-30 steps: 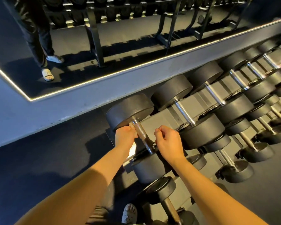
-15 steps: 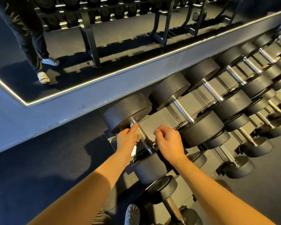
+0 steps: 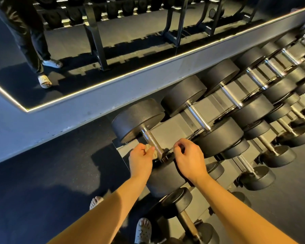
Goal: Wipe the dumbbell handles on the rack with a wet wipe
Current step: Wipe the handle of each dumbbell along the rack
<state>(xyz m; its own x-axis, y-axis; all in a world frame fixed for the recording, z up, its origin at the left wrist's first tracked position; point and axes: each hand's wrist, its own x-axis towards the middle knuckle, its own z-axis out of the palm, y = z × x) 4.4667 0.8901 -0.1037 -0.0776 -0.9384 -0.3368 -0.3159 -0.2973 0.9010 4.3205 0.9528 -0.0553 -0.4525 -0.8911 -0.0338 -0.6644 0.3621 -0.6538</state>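
your left hand (image 3: 141, 161) pinches a crumpled wet wipe (image 3: 150, 149) between thumb and fingers. the wipe sits against the left side of the knurled handle (image 3: 151, 140), near its lower end. that handle belongs to the end dumbbell (image 3: 137, 118), the leftmost on the upper tier. your right hand (image 3: 190, 160) hovers just right of the same handle, fingers curled in with nothing visible between them, and it is not touching the bar.

by my reading you are on the first handle of the row. the metal shows no wet sheen i can trust, so i cannot tell how much of it is done. the neighbouring handle (image 3: 198, 117) and the next one (image 3: 231, 95) run off to the right, well apart from the wipe. so do the shorter bars on the lower tier (image 3: 246, 164). most of the job looks to be ahead of you.

as for holders, the rack (image 3: 176, 127) is the only one. its grey cradles carry big dumbbells side by side on top and smaller ones below. no wipe packet or bin shows anywhere.
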